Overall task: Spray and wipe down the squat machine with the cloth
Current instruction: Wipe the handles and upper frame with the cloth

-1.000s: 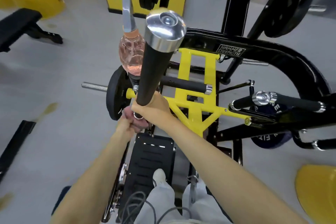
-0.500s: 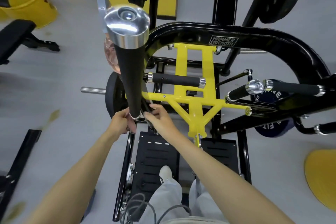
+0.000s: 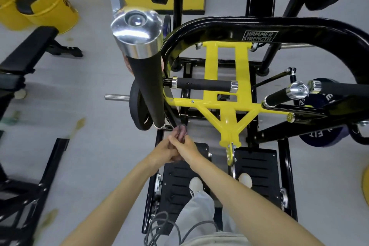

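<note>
Left hand (image 3: pixel 165 151) and right hand (image 3: pixel 189 146) meet, both gripping a bunched cloth (image 3: pixel 181 131) just below the black handle (image 3: pixel 148 88) of the squat machine (image 3: pixel 225 106)

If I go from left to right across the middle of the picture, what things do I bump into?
Black padded bench → big upright black handle with shiny silver cap → short black foam grip with chrome ends → smaller silver-capped black handle.

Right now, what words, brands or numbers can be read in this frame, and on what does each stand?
"HAMMER STRENGTH": on the badge fixed to the black frame tube.
Blue weight plate: white letters, partly hidden and turned, not readable as words.
Yellow barrel: black marking, too blurred to read.
</note>
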Motion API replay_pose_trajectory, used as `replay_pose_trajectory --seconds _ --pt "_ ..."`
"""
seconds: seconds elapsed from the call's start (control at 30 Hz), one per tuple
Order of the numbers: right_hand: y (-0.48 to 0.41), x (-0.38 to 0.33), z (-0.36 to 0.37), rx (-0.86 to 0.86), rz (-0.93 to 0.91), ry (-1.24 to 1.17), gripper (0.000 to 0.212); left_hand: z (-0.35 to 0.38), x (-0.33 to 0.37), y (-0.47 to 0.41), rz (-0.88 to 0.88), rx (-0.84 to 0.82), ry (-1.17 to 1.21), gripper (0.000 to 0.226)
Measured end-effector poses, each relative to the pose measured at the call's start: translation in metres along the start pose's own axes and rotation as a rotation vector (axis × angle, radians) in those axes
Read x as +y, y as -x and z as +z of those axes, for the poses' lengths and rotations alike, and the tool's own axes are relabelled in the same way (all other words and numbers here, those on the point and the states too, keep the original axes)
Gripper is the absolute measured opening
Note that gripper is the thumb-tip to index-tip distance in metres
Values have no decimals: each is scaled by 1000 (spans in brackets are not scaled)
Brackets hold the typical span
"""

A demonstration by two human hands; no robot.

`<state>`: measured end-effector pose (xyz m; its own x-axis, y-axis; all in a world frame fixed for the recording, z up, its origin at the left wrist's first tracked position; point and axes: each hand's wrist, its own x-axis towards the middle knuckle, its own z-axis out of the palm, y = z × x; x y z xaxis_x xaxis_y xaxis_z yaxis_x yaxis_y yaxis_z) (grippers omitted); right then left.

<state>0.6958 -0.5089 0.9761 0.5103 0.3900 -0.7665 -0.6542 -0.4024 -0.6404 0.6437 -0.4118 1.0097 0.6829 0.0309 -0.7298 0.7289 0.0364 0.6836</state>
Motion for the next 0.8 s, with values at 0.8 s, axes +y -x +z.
replay_pose_trajectory --seconds 0.8 --pt "-100 -33 36 136 -18 -81 22 -60 -18 -41 -199 614 327 28"
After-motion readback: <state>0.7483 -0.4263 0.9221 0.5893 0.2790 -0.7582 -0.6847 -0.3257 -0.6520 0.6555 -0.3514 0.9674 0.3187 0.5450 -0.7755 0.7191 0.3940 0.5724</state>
